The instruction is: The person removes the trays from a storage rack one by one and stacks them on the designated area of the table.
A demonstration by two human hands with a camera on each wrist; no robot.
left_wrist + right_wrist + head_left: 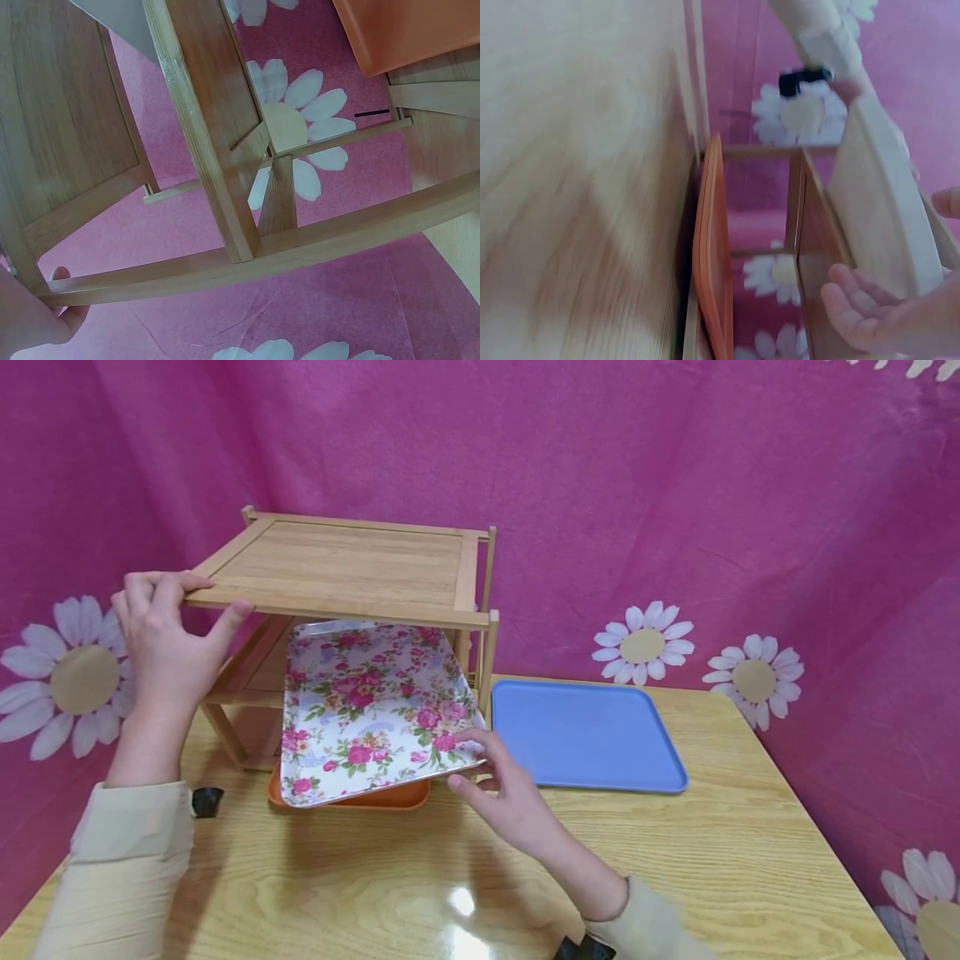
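A pale wooden table [675, 860] stands against a magenta cloth backdrop printed with white daisies [750, 485]. At the table's back left sits a two-tier bamboo shelf rack [352, 568]. A rectangular tray with a pink rose print on white [367, 710] lies tilted in the rack's lower opening, its far end under the top board and its near edge jutting out toward the person. The right hand [502, 785] holds this tray at its near right corner, thumb on the printed face and fingers curled beneath the rim; in the right wrist view the fingers [851, 311] show under the tray's pale underside. The left hand [161, 639] grips the front left corner of the rack's top board, fingers over the edge and thumb [64, 319] against the frame below. Just beneath the floral tray an orange plastic tray [375, 797] rests on the table, its front edge showing. To the right of the rack, just beside its post, a flat blue rectangular tray [585, 735] lies on the table.
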